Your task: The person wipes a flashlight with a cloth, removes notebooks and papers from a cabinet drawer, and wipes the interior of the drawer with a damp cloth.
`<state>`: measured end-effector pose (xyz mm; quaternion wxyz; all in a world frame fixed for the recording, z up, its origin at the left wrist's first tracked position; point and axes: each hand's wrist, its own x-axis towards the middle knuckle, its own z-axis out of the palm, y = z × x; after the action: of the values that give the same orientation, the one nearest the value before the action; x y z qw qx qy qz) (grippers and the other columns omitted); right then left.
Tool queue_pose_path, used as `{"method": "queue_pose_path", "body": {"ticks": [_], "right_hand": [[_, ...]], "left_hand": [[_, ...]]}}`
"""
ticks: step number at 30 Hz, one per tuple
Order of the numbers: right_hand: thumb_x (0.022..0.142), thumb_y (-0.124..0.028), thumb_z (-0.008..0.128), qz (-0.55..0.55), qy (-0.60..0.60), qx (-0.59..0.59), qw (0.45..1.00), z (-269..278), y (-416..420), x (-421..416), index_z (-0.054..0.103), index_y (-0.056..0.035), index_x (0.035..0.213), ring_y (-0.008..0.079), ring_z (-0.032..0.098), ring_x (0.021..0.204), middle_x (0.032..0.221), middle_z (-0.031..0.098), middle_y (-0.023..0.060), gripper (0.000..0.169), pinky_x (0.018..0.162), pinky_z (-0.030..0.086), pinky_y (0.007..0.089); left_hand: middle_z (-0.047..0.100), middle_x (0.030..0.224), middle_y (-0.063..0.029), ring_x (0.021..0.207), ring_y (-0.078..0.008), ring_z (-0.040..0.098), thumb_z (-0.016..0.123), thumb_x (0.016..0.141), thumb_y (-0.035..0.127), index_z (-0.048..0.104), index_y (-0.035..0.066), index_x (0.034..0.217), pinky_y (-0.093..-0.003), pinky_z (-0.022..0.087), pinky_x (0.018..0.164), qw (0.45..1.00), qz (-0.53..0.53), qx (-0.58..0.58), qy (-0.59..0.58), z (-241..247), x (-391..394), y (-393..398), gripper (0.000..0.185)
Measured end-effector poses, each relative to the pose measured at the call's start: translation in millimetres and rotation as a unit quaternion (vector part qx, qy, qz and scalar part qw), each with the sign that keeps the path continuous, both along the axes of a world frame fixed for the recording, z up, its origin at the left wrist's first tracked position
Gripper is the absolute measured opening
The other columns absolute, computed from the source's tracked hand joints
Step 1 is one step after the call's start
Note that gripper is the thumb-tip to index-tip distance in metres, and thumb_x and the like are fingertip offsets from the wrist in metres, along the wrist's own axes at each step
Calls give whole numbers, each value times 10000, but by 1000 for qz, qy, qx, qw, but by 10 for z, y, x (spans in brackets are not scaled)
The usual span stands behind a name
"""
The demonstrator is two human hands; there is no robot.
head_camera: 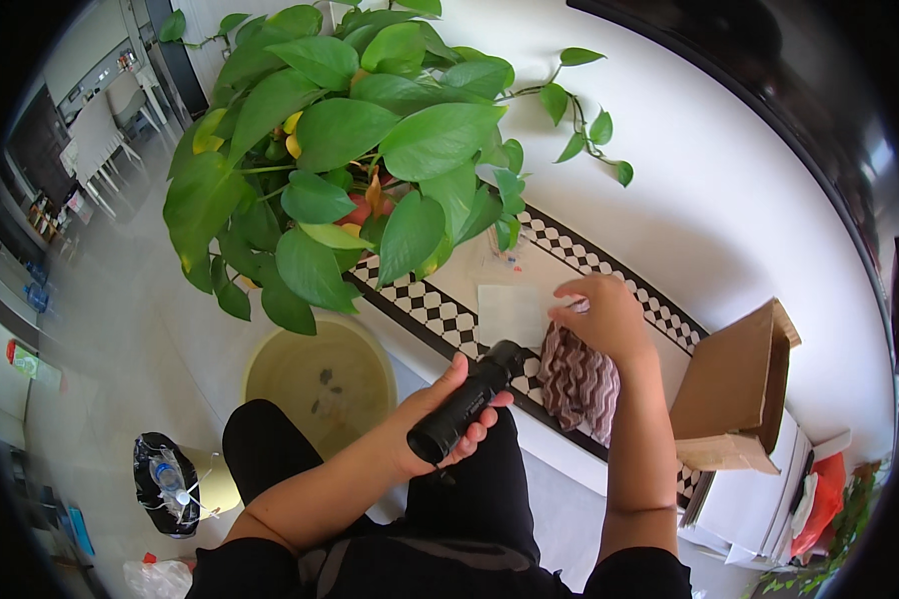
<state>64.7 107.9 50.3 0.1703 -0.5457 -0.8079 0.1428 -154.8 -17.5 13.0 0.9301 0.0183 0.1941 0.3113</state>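
Observation:
My left hand [449,427] is wrapped around a black cylindrical flashlight [464,404], tilted with its upper end to the right. My right hand [603,318] is over a brown and pink wavy-striped cloth [580,382], its thumb and index finger apart. A bit of cloth shows between them; the other fingertips are hidden. The cloth lies bunched on a ledge [554,277] with black-and-white patterned borders. Left of the cloth is a pale square sheet [508,314]. Above it, a small clear packet [503,251] lies partly under leaves.
A large leafy pothos [374,135] overhangs the ledge. Below it stands a yellowish basin [258,359] holding water and dark bits. An opened cardboard box [727,382] is at right, above stacked white panels [749,494]. A lined bin [213,479] stands at lower left.

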Motion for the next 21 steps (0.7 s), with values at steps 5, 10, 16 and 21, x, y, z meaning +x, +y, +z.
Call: {"method": "queue_pose_path", "body": {"ticks": [5, 10, 16, 21], "right_hand": [[630, -186, 677, 45, 4, -6, 999, -372, 731, -371, 669, -117, 810, 250, 585, 825, 838, 635, 90, 194, 721, 476, 352], [664, -128, 635, 40, -44, 42, 997, -677, 936, -558, 651, -99, 769, 296, 556, 816, 857, 613, 93, 110, 744, 476, 359], [735, -86, 577, 2, 183, 16, 983, -569, 916, -401, 604, -45, 780, 266, 586, 711, 839, 610, 111, 67, 660, 496, 324], [858, -59, 459, -80, 537, -160, 825, -69, 429, -62, 494, 20, 909, 136, 584, 638, 751, 588, 83, 101, 548, 496, 237]], "left_hand": [[556, 709, -43, 550, -117, 540, 451, 794, 591, 486, 1, 1043, -205, 457, 470, 999, -13, -33, 12, -12, 100, 145, 642], [556, 719, -65, 549, -128, 525, 399, 837, 559, 419, -35, 1149, -209, 429, 475, 995, -1, -37, 88, 40, 154, 247, 671], [558, 687, -45, 531, -121, 538, 461, 808, 571, 469, 4, 1033, -222, 425, 467, 995, 4, -18, 101, 11, 159, 266, 610], [548, 685, -44, 527, -131, 526, 446, 828, 551, 456, 0, 1055, -229, 405, 451, 996, -18, -15, 87, 23, 231, 244, 596]]}}
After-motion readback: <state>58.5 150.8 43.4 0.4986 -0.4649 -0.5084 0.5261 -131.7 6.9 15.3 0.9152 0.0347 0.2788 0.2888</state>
